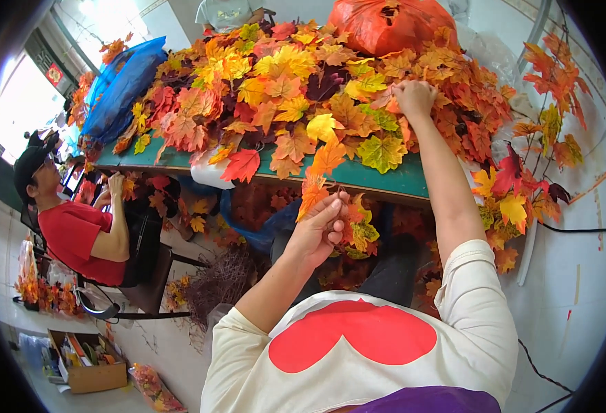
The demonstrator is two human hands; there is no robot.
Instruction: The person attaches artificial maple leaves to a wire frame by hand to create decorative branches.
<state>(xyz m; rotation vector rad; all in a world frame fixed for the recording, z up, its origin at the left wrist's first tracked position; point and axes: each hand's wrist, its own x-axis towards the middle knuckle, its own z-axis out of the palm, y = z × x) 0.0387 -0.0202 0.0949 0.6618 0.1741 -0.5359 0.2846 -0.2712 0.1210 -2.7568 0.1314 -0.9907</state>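
Gripping leaf sprig [315,189] in left hand [317,230]; right hand [414,98] pinching leaf pile [296,89], upper centre; tug risks spilling leaves off table [385,180]

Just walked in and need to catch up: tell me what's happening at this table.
A person reaches their right hand into a heap of artificial autumn leaves on the green table. Their left hand holds a small leaf sprig below the table edge. A co-worker in a red shirt sits to the left, also handling leaves.
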